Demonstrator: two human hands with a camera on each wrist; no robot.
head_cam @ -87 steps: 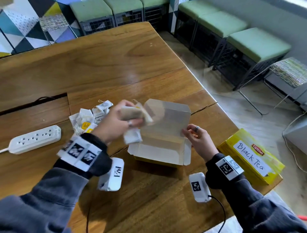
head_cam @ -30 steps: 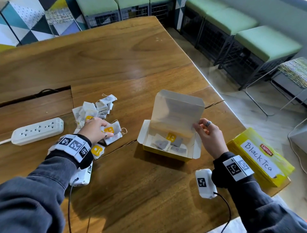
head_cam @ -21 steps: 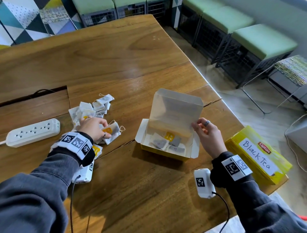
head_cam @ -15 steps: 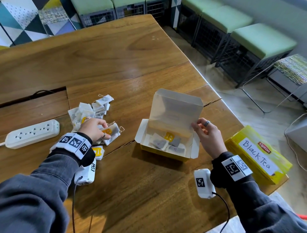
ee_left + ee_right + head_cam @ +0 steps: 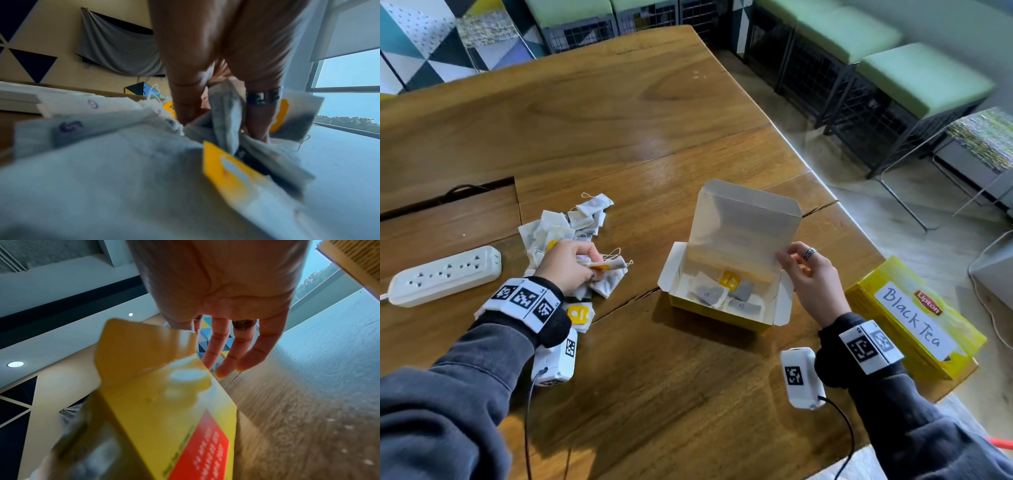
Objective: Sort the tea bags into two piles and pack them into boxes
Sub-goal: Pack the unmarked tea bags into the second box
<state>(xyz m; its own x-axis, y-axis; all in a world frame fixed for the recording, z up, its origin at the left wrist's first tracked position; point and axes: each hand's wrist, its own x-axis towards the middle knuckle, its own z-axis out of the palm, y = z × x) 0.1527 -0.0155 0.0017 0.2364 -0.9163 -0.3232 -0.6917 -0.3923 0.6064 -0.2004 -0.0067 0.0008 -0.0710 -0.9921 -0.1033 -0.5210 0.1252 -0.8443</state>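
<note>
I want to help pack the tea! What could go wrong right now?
The left hand grips several tea bags at once, and their strings look tangled, so extra bags from the pile might drag along. The open box stays open only because the right hand holds its lid; if that slips, the lid may fall shut. The closed Black Tea box sits near the table edge and could get knocked off.

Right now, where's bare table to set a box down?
Bare: the wooden table beyond the heap of white tea bags, and the near strip in front of the open yellow carton. Crowded: the white power strip to heap, and carton to closed yellow Black Tea box.
</note>
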